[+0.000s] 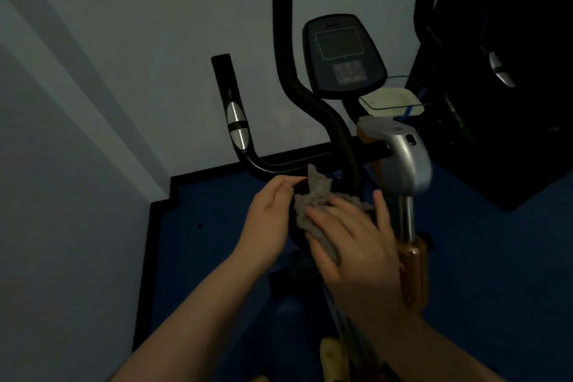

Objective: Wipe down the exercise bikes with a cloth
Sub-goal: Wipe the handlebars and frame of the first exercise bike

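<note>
Right hand (353, 242) lies flat, fingers straight, pressing the grey cloth (313, 198) below the exercise bike's (400, 158) handlebar (297, 161); left hand (266, 214) pinches the cloth's edge. Wall (93, 102) close left, blue floor (210, 242) open below. Clear tray (392, 99) under console (342, 53), contents unclear.

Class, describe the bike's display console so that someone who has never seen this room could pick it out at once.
Start at the exercise bike standing before the pale wall. Follow the tall curved black handlebar upward; just right of it sits the console, a dark rounded panel. Unlike the tubes beside it, it is flat and carries a square screen above a small block of buttons.
</note>
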`<state>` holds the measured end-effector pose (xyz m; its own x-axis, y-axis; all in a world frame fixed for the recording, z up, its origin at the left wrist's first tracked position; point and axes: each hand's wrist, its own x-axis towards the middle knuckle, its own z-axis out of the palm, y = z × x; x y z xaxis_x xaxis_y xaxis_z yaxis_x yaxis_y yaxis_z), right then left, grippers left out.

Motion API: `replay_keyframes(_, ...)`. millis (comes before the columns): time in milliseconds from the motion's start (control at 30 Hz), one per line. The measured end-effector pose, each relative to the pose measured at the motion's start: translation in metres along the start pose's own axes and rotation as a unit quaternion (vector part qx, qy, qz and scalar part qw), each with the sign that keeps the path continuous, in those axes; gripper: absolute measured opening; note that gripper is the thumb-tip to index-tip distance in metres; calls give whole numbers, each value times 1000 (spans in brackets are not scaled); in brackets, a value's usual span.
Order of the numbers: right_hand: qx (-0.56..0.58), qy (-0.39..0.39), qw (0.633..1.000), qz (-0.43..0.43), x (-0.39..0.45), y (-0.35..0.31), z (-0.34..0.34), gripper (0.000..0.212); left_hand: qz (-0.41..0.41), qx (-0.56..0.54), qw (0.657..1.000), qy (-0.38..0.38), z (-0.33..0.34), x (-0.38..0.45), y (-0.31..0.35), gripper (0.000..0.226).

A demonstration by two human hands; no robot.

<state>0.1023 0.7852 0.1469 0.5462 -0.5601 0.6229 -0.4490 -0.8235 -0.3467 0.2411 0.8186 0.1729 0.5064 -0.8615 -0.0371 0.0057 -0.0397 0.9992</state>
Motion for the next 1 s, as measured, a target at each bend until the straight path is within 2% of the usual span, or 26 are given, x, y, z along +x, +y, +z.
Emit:
replay_keyframes(100,-8,21,1000,14,22,-4,4,22,3,10,999,-44,-7,3,1,31)
replay_keyframes(167,-2,59,997,57,34,-9,8,23,-3,13,998,-69,-10,3,4,29)
replay_keyframes(267,31,108,984,141,9,-35,24,25,-22,0,995,-97,-14,4,2,29)
replay_keyframes(333,76,126,975,165,-12,-47,29,27,-23,-3,995,-102,-16,5,0,30)
replay_keyframes(433,83,105,983,126,4,-31,17,22,-14,-11,994,-110,-18,7,-2,29)
replay_keyframes(533,17,87,993,83,33,-13,10,24,-23,-39,991,-122,-20,8,-2,27)
replay_keyframes(600,-9,103,991,88,28,-17,18,27,-27,-42,991,-122,-20,8,-2,27)
replay_keyframes(700,17,119,987,111,-3,-27,27,31,-31,-24,992,-120,-21,9,-2,28)
replay_keyframes(833,10,83,993,84,15,-15,6,31,-32,11,991,-126,-23,17,2,26)
replay_keyframes(900,69,112,980,149,44,-11,-8,29,-20,44,991,-125,-23,25,7,25)
replay_keyframes(967,144,171,947,229,62,-6,-15,24,32,124,987,-101,-21,38,14,28)
replay_keyframes(1000,175,176,932,263,64,-4,-16,21,57,147,984,-82,-19,47,18,29)
